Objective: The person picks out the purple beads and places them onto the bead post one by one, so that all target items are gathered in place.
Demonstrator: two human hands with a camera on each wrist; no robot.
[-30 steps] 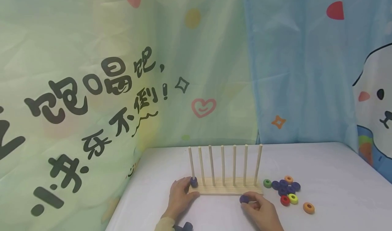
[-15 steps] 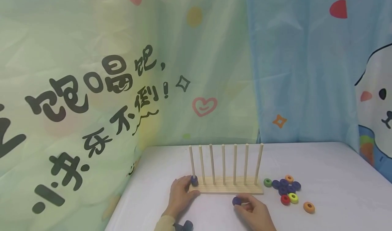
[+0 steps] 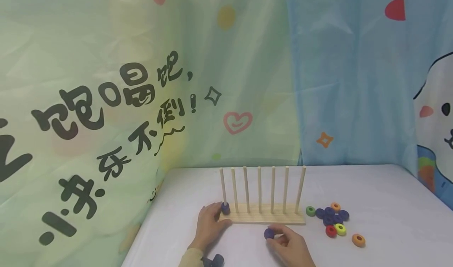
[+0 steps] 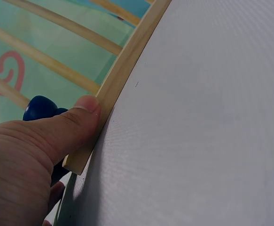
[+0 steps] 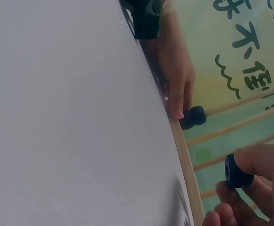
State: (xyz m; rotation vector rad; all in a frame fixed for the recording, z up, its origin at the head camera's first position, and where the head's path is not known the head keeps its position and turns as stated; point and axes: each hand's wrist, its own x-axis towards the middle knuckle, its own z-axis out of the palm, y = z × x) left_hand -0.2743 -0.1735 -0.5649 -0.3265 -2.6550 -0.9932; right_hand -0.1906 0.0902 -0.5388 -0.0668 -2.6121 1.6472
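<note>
A wooden peg rack (image 3: 262,219) with a row of several upright rods stands on the table. Stacked at the foot of its leftmost rod are two dark blue beads (image 5: 193,117). My left hand (image 3: 209,225) holds the rack's left end, its thumb (image 4: 87,106) against the front edge of the base and other fingers behind, partly hidden. In front of the rack, my right hand (image 3: 290,245) pinches another dark blue bead (image 3: 269,234) between thumb and fingers. In the right wrist view that bead's hole (image 5: 228,170) faces sideways.
To the right of the rack lies a cluster of dark blue beads (image 3: 329,220), with a green bead (image 3: 310,210), a red bead (image 3: 331,231), a yellow bead (image 3: 340,229) and two orange ones around it. A printed curtain (image 3: 226,74) hangs behind the white table (image 3: 396,204).
My right hand has moved left along the front of the rack with the blue bead in its fingers. The left hand stays on the rack's end.
</note>
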